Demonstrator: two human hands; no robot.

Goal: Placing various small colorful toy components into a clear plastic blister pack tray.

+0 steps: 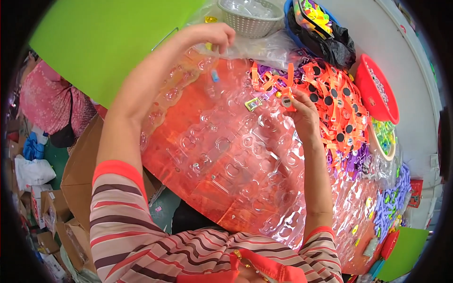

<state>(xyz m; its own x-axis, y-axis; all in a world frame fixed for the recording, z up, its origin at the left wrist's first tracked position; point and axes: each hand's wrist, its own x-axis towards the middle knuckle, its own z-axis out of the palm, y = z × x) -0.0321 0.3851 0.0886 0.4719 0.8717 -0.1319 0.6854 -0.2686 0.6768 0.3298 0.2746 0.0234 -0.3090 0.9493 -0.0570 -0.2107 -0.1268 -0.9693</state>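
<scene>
My right hand (pixel 304 109) pinches an orange toy watch (pixel 286 101) with a small grey display, its strap standing up. Beside it lies a large heap of orange toy watches (pixel 337 96), several with round black parts. My left hand (pixel 214 35) reaches to the far edge of the table with its fingers curled down; what they hold, if anything, is hidden. A small yellow item (pixel 209 45) shows just under that hand. Between the hands are a small blue piece (pixel 215 75) and a yellow-green item (pixel 253 104). Clear plastic blister sheets (pixel 222 144) cover the orange-red tabletop (pixel 172 127).
At the back stand a grey perforated basket (pixel 252 21) and a blue tub (pixel 289 19) with a black bag. A red basin (pixel 370 92) and purple pieces (pixel 392 200) lie along the right. Cardboard boxes (pixel 82 174) and a person in pink (pixel 47 96) are at the left.
</scene>
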